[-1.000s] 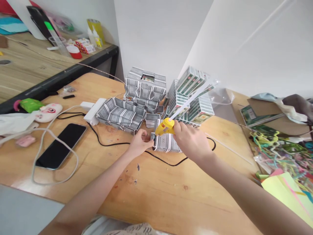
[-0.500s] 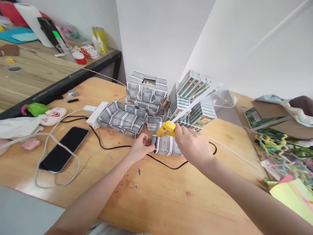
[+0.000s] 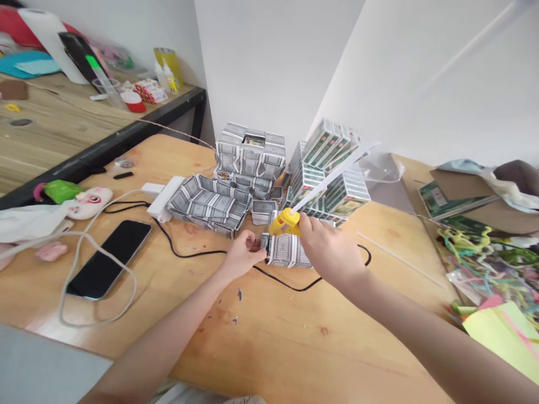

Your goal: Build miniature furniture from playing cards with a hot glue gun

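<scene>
Playing-card block (image 3: 286,251) sat on the counter (image 3: 269,336) between my hands. It looked like light folded paper, stiff along its creases but easy to crush, so best held by its ends. My left hand (image 3: 242,255) pinched its left end. My right hand (image 3: 330,249) was closed round a yellow glue gun (image 3: 285,222), nozzle down at that same end, with a glue stick (image 3: 337,173) jutting from its back. Beyond my right hand stood stacked card packs (image 3: 351,196), their green labels too small to read.
</scene>
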Motion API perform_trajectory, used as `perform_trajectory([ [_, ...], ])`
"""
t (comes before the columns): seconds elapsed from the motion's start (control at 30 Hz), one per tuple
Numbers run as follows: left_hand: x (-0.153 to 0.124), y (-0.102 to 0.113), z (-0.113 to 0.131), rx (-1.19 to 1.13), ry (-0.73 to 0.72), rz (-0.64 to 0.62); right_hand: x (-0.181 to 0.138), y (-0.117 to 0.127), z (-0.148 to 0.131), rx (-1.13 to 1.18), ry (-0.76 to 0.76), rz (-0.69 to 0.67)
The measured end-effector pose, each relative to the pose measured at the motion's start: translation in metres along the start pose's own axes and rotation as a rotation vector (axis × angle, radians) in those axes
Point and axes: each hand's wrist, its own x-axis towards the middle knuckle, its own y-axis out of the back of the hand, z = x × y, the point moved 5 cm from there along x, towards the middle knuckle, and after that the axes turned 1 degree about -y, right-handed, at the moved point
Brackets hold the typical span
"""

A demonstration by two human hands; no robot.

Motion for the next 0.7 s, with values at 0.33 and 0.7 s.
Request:
perform_trajectory([
  [0.33, 0.001, -0.001, -0.004, -0.020, -0.014, -0.013, 0.000, 0.002, -0.001, -0.007, 0.006, -0.024],
  [0.7, 0.002, -0.004, -0.005, -0.081, -0.018, -0.036, -0.004, -0.007, 0.001, 0.034, -0.019, -0.120],
])
